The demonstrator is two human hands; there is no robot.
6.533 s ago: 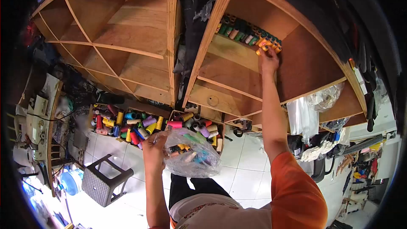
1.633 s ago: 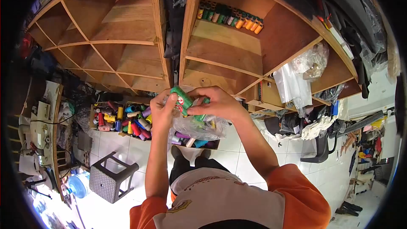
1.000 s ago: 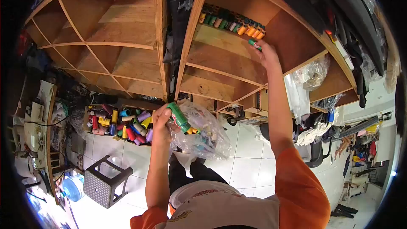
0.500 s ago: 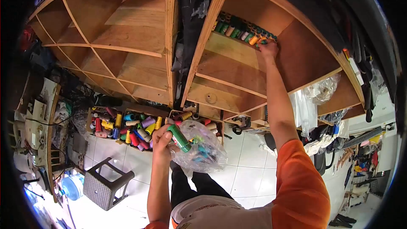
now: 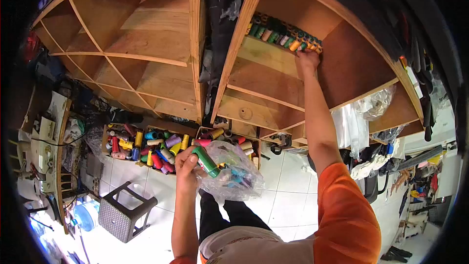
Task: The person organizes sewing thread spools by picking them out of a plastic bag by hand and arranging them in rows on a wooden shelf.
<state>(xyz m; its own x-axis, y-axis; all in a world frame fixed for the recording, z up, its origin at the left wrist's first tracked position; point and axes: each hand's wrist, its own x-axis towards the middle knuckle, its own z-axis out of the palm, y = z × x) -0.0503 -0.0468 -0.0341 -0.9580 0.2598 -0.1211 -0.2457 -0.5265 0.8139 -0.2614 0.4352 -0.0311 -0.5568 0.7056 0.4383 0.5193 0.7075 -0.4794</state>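
My left hand (image 5: 186,166) is closed on a green thread spool (image 5: 205,162) and on the top of a clear plastic bag (image 5: 237,178), in which more spools show. My right hand (image 5: 308,58) reaches up to the shelf, its fingers at the front of the rows of spools (image 5: 281,37) near their right end. A green spool shows at its fingertips, among yellow-orange ones; the fingers partly hide it. The rows hold green, beige and yellow-orange spools standing side by side.
Below the wooden shelves (image 5: 146,58), boxes of mixed coloured spools (image 5: 161,150) stand on the tiled floor. A dark plastic stool (image 5: 124,215) and a blue water bottle (image 5: 85,216) are at lower left. Plastic bags (image 5: 373,105) hang from the right shelf.
Since one second ago my right hand has moved the green spool up to the front of the shelf row. My left hand keeps its green spool and the bag.
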